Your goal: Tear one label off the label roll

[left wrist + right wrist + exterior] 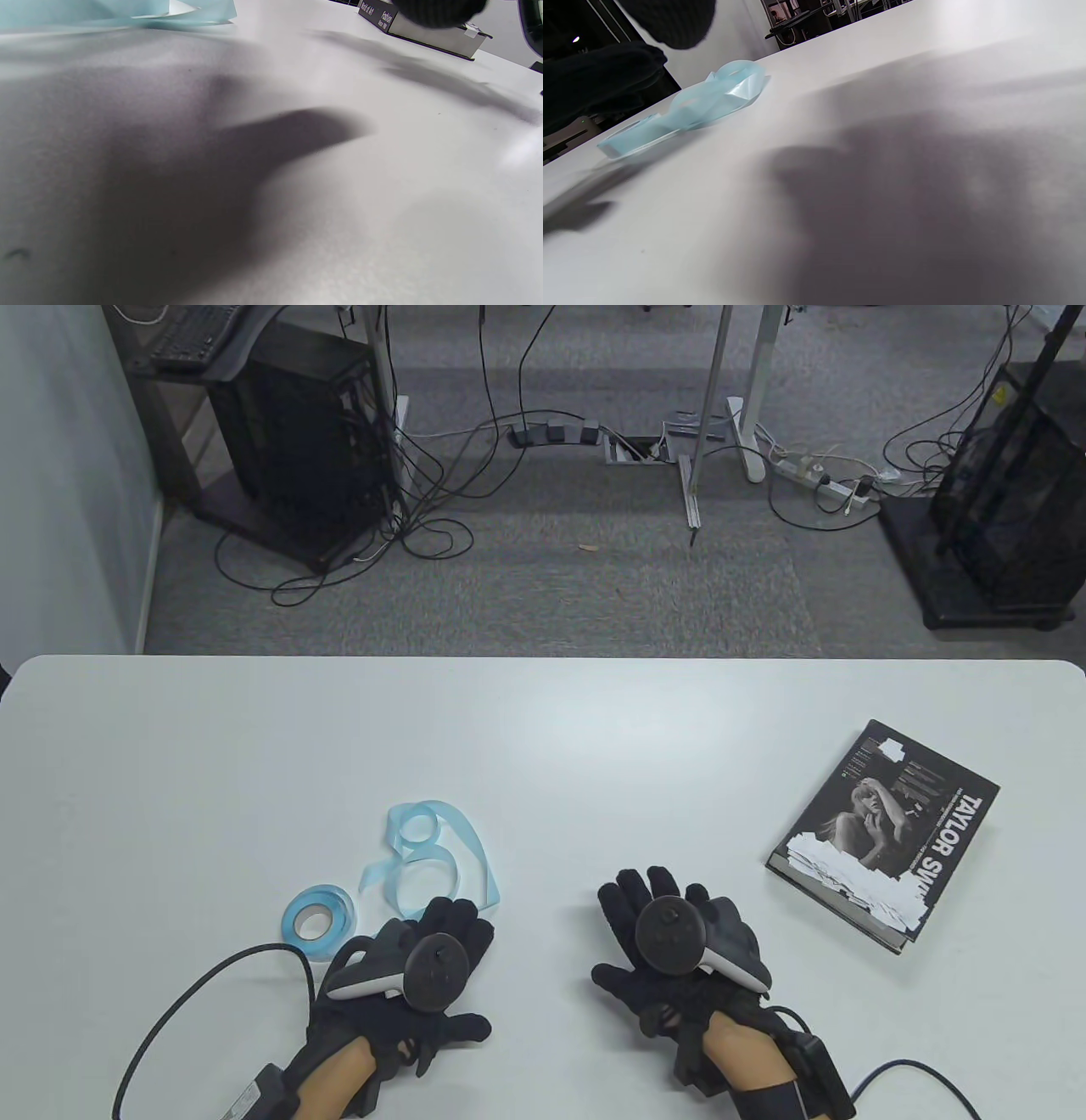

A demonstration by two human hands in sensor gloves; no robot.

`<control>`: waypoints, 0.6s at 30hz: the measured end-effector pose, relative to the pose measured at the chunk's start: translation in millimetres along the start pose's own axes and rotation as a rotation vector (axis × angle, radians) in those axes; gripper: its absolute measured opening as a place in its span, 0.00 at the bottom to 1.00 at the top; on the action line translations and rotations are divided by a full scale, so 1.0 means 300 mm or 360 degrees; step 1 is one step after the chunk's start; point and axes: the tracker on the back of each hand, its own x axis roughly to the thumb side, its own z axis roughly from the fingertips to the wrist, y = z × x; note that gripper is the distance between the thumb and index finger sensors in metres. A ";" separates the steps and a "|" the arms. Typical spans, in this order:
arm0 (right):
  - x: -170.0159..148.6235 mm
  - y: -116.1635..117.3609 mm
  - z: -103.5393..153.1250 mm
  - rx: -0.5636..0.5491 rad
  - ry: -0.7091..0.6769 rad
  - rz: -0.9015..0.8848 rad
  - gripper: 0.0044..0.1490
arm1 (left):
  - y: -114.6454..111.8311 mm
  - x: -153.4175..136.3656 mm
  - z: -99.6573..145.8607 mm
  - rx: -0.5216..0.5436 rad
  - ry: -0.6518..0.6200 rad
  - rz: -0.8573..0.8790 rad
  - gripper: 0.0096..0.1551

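A light blue label roll [315,920] lies flat on the white table [543,746] at the front left. A long loose strip [431,848] from it lies in curls just behind. My left hand [445,933] rests palm down to the right of the roll, its fingertips at the near end of the strip, holding nothing. My right hand [649,912] lies flat and spread on the table to the right, empty. The right wrist view shows the roll [628,140] and the strip [721,91]. The strip's edge also shows in the left wrist view [114,15].
A dark book [887,836] with white paper scraps on its cover lies at the table's right; it shows in the left wrist view [424,36]. Glove cables trail off the front edge. Beyond the table are a carpeted floor, cables and stands.
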 end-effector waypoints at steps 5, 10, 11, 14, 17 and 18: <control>0.025 0.034 -0.011 0.0064 -0.0026 0.0058 0.53 | -0.003 0.001 -0.004 -0.0014 0.0004 0.0007 0.61; 0.042 0.056 -0.019 0.0106 -0.0044 0.0083 0.54 | -0.013 0.011 -0.012 -0.0043 -0.0012 0.0007 0.61; 0.045 0.060 -0.020 0.0113 -0.0047 0.0090 0.54 | -0.014 0.013 -0.013 -0.0044 -0.0015 0.0007 0.61; 0.047 0.071 -0.025 0.0139 -0.0046 0.0103 0.54 | -0.014 0.015 -0.017 -0.0044 -0.0020 0.0004 0.61; 0.041 0.078 -0.032 0.0162 -0.0027 0.0112 0.54 | -0.013 0.013 -0.018 -0.0048 -0.0016 0.0005 0.61; 0.037 0.080 -0.035 0.0168 -0.0015 0.0125 0.54 | -0.013 0.012 -0.018 -0.0047 -0.0014 0.0006 0.61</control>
